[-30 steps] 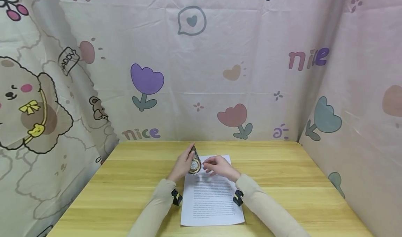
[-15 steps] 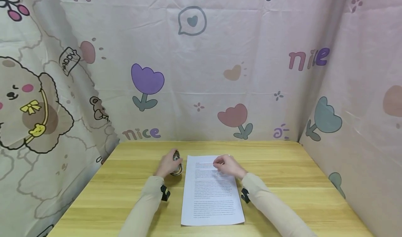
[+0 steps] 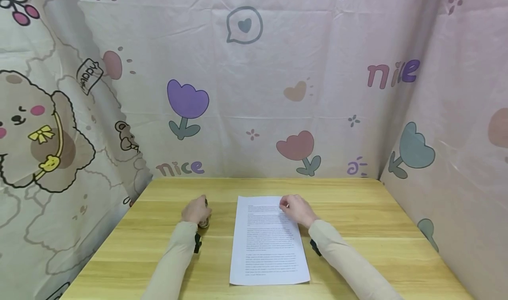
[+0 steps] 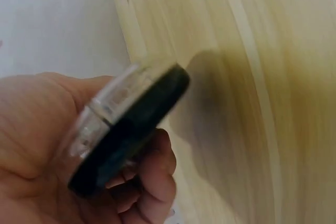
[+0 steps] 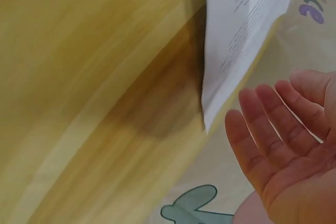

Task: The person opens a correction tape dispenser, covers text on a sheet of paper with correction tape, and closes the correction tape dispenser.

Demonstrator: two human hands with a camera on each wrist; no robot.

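My left hand [image 3: 194, 210] is over the table, left of the paper, and grips what looks like a correction tape [image 3: 204, 223]. In the left wrist view the correction tape [image 4: 128, 129] is blurred, with a clear casing on one side and a dark flat face on the other. Curled fingers lie under it, and its shadow falls on the wood beside it. My right hand [image 3: 299, 210] is at the upper right edge of a printed sheet of paper [image 3: 270, 247]. In the right wrist view that hand's fingers are loosely bent and hold nothing.
The sheet lies flat on a light wooden table [image 3: 345, 247], its right edge partly under my right hand in the head view. A patterned curtain [image 3: 246, 79] stands behind the table and at both sides. Black wrist cameras [image 3: 197, 242] sit on the cuffs.
My left hand has carried the correction tape from over the paper's top left to the table on the left. My right hand has moved rightward, away from the correction tape.
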